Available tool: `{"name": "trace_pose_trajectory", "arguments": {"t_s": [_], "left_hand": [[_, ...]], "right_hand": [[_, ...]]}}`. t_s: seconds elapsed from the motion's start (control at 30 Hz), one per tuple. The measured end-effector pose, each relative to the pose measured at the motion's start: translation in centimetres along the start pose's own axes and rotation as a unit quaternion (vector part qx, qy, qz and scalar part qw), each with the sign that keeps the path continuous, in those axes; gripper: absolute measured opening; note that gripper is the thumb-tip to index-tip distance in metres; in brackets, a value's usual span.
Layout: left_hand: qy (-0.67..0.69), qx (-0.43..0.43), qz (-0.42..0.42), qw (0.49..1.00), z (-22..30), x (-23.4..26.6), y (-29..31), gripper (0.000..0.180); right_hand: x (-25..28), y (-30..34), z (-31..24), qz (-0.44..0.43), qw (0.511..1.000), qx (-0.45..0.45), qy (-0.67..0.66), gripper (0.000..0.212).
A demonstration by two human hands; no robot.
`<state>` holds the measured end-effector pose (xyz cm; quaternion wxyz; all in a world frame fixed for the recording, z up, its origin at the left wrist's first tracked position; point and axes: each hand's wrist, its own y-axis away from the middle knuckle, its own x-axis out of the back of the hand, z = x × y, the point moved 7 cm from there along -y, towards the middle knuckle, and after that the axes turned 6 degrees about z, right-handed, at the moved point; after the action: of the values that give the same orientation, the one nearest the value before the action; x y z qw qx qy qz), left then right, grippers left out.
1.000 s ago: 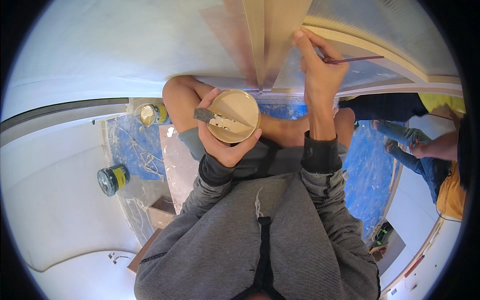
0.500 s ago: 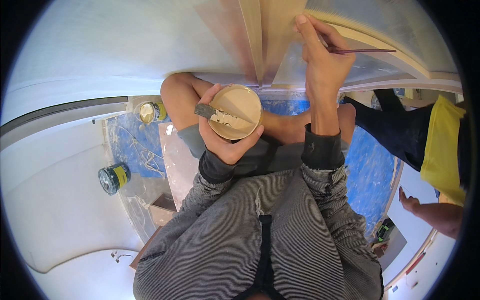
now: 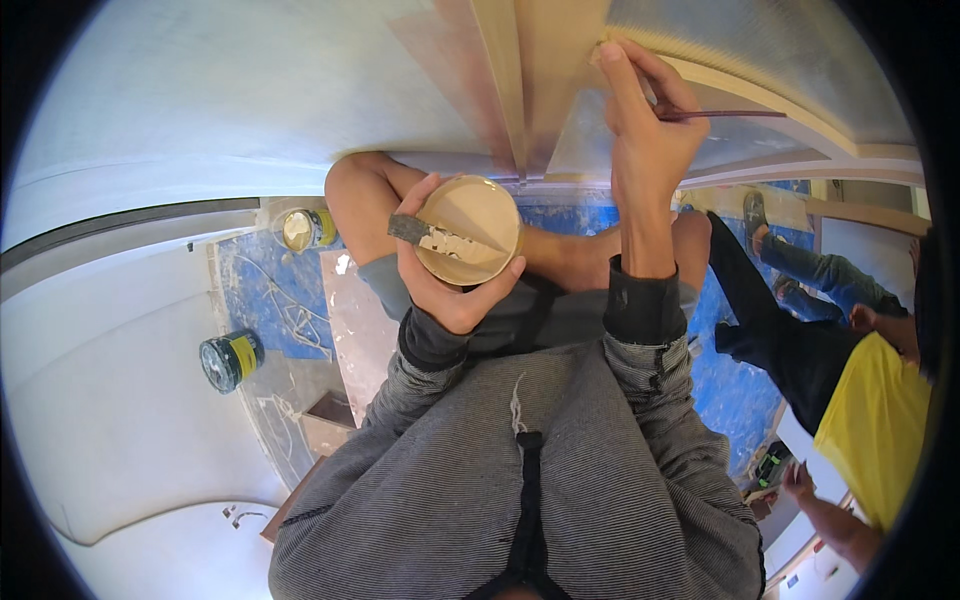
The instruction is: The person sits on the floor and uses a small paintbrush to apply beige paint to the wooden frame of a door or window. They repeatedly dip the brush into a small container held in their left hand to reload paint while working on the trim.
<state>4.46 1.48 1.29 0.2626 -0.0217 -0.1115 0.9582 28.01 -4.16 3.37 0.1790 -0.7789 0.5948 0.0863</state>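
1. One loosened grip could have cost me the cup (image 3: 517, 228): my left hand (image 3: 440, 295) had its fingers curled round it, holding it up before me. A tilt would probably have sent paint (image 3: 484, 208) over the rim.
2. Across the cup's mouth lay a strip (image 3: 455, 243), smeared with paint, its dark end jutting past the left rim. Any jerk could have slid it out.
3. Beyond the cup and to its right, my right hand (image 3: 655, 140) pinched the brush (image 3: 735, 114). My fingers hid the bristles, so I could not tell whether they met the wood (image 3: 565, 70). An unsteady wrist could have streaked the panel (image 3: 580, 135).
4. Well right of the cup was a co-worker (image 3: 875, 420) in yellow, dark-clad legs reaching near my right knee (image 3: 693, 235); a bump could have jolted my brush.
5. Left of the cup, an open can (image 3: 298, 230) stood near my left knee (image 3: 350, 185); a careless shift of that leg could have knocked it.
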Motion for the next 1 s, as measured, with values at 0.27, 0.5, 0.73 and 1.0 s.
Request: {"name": "trace_pose_trajectory", "arguments": {"t_s": [0.27,0.5,0.73,1.0], "left_hand": [[-0.032,-0.013,0.004,0.999,-0.1,0.1,0.2,0.094],[-0.015,-0.005,0.01,1.0,-0.4,0.1,0.2,0.093],[0.009,0.017,0.004,1.0,-0.4,-0.1,0.2,0.093],[-0.012,-0.011,-0.001,1.0,-0.2,0.0,0.2,0.093]], "right_hand": [[1.1,0.5,0.0,0.019,1.0,-0.009,-0.008,0.018],[-0.3,-0.2,-1.6,0.002,0.996,0.087,0.031,0.014],[-0.6,-0.3,-2.1,0.002,0.995,0.081,0.056,0.013],[0.6,-0.2,-1.7,-0.004,0.999,0.032,0.041,0.012]]}}
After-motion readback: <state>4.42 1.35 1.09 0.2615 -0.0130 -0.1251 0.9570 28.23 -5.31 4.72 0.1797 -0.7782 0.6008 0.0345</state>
